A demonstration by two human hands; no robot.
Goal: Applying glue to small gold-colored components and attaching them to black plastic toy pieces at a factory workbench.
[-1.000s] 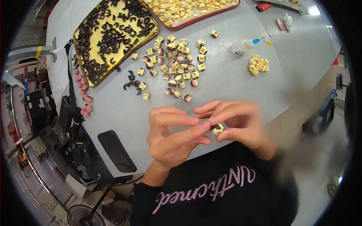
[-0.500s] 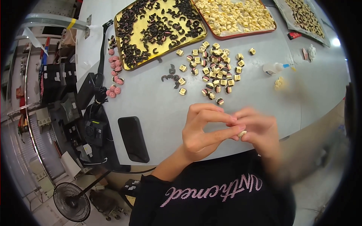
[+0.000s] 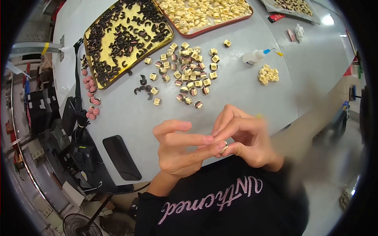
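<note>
A small cream-and-dark piece is pinched between my two hands above the front table edge. My left hand has its thumb and a fingertip at the piece, with other fingers raised. My right hand grips it from the other side, thumb below and fingers bent over the top. Fingertips hide much of it. Beyond my hands lies a loose pile of small cream, dark and pink pieces with square cream tops. Black curved pieces lie left of that pile. Plain cream pieces form a small heap at the right.
At the back stand a yellow-lined tray of black curved pieces, a red-rimmed tray of cream pieces and a third tray. A blue-tipped bottle stands right. A black phone and pink knobbly pieces lie left.
The view has shifted, so the table things appear farther left and the cream heap shows fully. My left fingers have spread apart, and my right fingers have come over the piece.
</note>
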